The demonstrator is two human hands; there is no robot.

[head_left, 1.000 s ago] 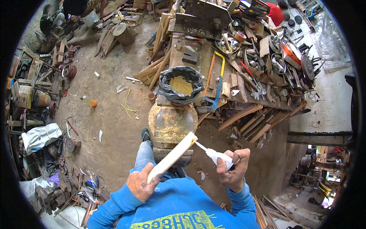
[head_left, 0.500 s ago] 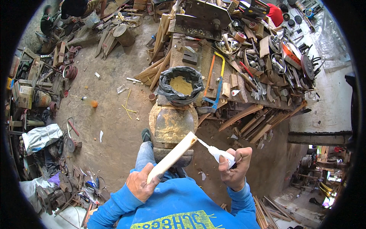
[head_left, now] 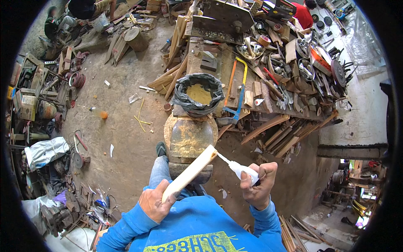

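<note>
A pale strip of wood (head_left: 189,173) slants up and to the right across my lap, its near end in the grip of my left hand (head_left: 156,202). My right hand (head_left: 260,185) is closed around a small white glue bottle (head_left: 243,171) with a long thin nozzle. The nozzle tip points left and meets the far end of the wood, where a brownish spot shows. Below the strip lies a rounded, dust-covered block (head_left: 192,138). Just beyond it stands a bucket lined with a black bag (head_left: 199,93), holding yellowish sawdust.
A hacksaw (head_left: 237,90) with a yellow and blue frame lies on the cluttered workbench (head_left: 226,63) ahead. Wood offcuts (head_left: 289,136) are piled under its right side. Scrap and machine parts line the left. Other people (head_left: 84,8) are at the far left, and a red-clothed person (head_left: 303,17) at the far right.
</note>
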